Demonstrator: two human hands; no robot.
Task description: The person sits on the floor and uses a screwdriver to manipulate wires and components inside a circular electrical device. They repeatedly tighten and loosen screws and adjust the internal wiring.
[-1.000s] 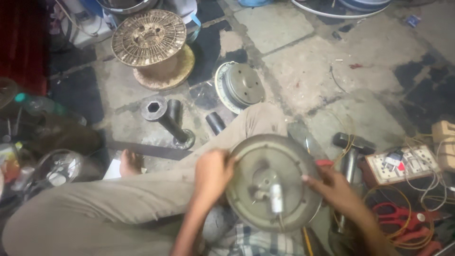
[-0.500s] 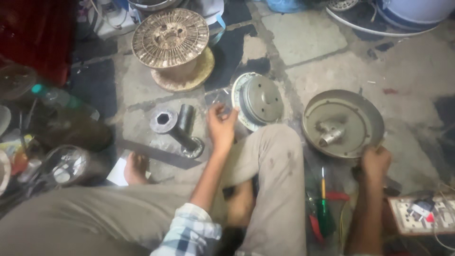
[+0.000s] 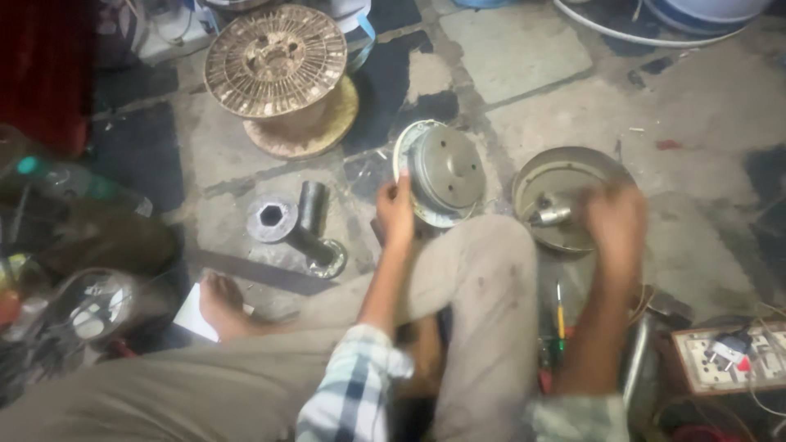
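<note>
Left hand (image 3: 395,214) grips the rim of a round metal motor housing (image 3: 442,170) on the stone floor (image 3: 524,49). Right hand (image 3: 616,225), blurred, grip unclear, hovers over the bowl-shaped metal cover (image 3: 565,176) beside it.

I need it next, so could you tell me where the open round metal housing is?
In the head view, the round metal housing lies open on the stone floor, under the right hand, right of the grey motor drum.
</note>
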